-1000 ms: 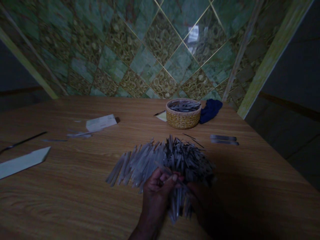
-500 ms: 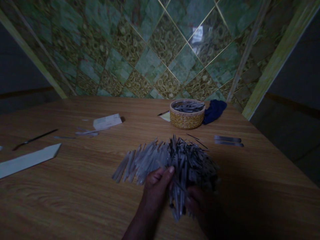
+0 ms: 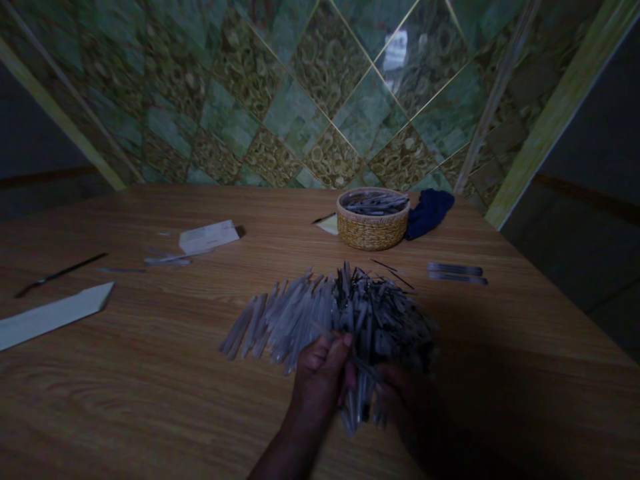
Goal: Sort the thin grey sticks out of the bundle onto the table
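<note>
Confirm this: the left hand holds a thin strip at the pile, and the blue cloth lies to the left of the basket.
Wrong side: the blue cloth lies to the right of the basket, as the head view shows. The left hand does hold a thin strip at the pile.

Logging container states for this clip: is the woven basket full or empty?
Not empty; it looks full: thin strips reach near the rim of the woven basket, but what lies beneath is hidden.

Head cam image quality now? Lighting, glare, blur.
Head view: dim overall, right hand nearly lost in shadow at lower right; head view: pale glare patch on the tiled wall; head view: pile of strips looks soft, many edges indistinct.
</note>
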Tool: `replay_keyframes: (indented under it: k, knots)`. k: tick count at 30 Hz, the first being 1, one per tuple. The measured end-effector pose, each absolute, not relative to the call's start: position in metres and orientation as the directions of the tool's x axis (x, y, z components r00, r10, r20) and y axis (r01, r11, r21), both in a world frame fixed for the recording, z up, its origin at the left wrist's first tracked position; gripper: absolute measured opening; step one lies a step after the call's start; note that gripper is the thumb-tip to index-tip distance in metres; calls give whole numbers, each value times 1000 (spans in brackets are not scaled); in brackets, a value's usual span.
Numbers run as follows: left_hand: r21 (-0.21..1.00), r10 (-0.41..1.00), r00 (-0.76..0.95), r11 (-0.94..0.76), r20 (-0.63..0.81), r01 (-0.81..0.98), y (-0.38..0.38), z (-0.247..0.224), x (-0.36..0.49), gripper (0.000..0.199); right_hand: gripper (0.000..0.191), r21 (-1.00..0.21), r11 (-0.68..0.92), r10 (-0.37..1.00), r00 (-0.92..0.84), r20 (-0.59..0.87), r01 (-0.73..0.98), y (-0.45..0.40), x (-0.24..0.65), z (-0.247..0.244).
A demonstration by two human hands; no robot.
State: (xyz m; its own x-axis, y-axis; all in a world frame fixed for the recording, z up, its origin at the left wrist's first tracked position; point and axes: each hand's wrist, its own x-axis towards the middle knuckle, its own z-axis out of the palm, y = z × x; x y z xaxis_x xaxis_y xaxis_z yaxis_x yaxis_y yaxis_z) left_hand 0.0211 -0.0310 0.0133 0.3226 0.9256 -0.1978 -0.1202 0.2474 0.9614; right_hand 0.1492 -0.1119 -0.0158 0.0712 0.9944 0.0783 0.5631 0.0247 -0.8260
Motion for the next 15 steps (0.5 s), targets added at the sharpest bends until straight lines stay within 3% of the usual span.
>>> replay_keyframes:
  k: [15]
  knots:
    - [960, 950, 260, 221, -172, -173, -36, 16, 28, 34, 28, -784, 24, 998, 37, 59, 620, -110, 155, -5]
